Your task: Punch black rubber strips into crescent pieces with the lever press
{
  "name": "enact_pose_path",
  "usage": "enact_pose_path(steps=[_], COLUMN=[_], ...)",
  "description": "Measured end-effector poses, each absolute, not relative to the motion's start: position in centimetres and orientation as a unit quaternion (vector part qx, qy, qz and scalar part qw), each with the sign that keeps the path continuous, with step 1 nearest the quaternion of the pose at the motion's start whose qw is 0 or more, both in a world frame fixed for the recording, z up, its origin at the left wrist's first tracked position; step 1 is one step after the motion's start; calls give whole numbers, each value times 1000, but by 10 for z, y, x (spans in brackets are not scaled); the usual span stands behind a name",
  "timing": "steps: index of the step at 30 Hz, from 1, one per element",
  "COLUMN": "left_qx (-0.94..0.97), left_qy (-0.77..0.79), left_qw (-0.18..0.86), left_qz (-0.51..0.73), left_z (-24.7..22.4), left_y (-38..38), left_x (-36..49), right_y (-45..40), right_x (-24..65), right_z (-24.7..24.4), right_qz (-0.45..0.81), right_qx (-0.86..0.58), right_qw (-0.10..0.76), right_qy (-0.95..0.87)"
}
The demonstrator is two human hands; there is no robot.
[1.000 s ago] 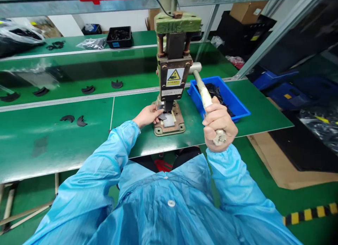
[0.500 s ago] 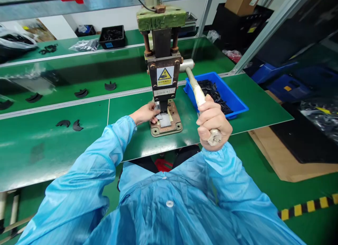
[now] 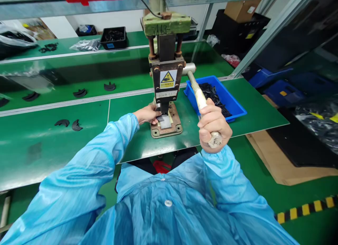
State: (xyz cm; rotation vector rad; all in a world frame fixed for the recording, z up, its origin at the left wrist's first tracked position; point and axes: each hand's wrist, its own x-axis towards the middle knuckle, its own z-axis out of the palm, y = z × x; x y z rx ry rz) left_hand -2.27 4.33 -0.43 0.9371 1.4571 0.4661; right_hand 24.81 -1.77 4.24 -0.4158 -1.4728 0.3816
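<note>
My right hand [image 3: 215,127] is wrapped round the lever handle [image 3: 198,92] of a hand press [image 3: 167,76], which slants down toward me from the press's right side. My left hand [image 3: 149,114] pinches a small dark curved part [image 3: 160,118] at the press's foot, under the ram [image 3: 164,108]. A light metal plate [image 3: 166,122] lies on the press base [image 3: 173,123] just beside that part. The ram sits close above the part; whether they touch I cannot tell.
Right of the press stands a blue bin [image 3: 236,106] with black pieces [image 3: 211,93]. Loose dark curved parts [image 3: 76,125] lie on the green bench [image 3: 87,146] at left, more on the strip behind. A black tray [image 3: 114,44] stands at the back.
The dark part in my left hand now shows more plainly beside the metal plate. My right hand stays on the lever, which looks nearly the same. The view has shifted slightly.
</note>
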Motion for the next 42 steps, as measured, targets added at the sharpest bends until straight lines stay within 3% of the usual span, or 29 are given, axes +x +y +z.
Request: enact_pose_path(steps=[8,15,20,28,33,38,42], left_qx=[488,559,634,628,508,513,485], left_qy=[523,765,748,744,746,720,656], left_qw=[609,193,120,202,361,379,457], left_qz=[344,257,153,109,235,272,354], left_z=[8,0,-13,-21,-19,-14,-4], left_y=[-47,-159,-156,-106,-89,-65,-49], left_x=[-52,-201,-250,-225,-186,-138,-105], right_y=[-16,-4,0,-15,-19,-19,-22], right_x=[250,236,234,241,244,246,248], right_z=[48,40,39,49,51,49,50], right_qz=[154,122,106,143,164,162,163], right_qx=[-175,-194,-199,-192,-194,-185,-194], right_qw=[705,762,774,729,705,703,688], right_qy=[-670,-605,-592,-641,-662,-668,-680])
